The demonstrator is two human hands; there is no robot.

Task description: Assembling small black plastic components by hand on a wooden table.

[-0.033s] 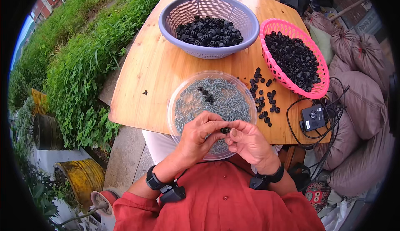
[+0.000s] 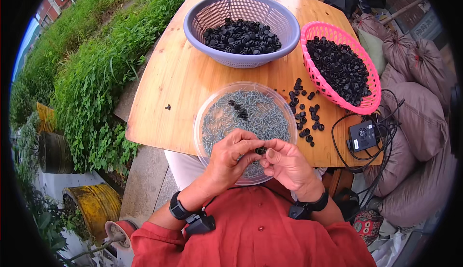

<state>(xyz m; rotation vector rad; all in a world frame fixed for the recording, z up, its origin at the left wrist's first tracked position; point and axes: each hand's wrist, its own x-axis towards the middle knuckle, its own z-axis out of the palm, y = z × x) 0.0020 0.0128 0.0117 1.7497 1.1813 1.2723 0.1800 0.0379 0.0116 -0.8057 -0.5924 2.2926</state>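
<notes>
Over the near edge of a round clear tub (image 2: 198, 122) of small silvery screws (image 2: 263, 104), my two hands meet fingertip to fingertip. My left hand (image 2: 232, 152) pinches a small round black plastic part (image 2: 260, 150) between thumb and fingers. Closed in a pinch against that part's right side is my right hand (image 2: 291, 165); whether its fingertips hold a screw is hidden. A few black pieces (image 2: 238, 109) lie on top of the screws. Right of the tub, several loose black parts (image 2: 303, 117) are scattered on the wooden table (image 2: 161, 91).
Toward the back stands a purple-grey basket (image 2: 193, 33) full of black parts. A pink basket (image 2: 316, 81) at the right holds more. A small black box (image 2: 362, 136) with coiled cables sits near the right edge, beside bulging sacks (image 2: 415, 110). Green plants (image 2: 91, 88) grow at the left.
</notes>
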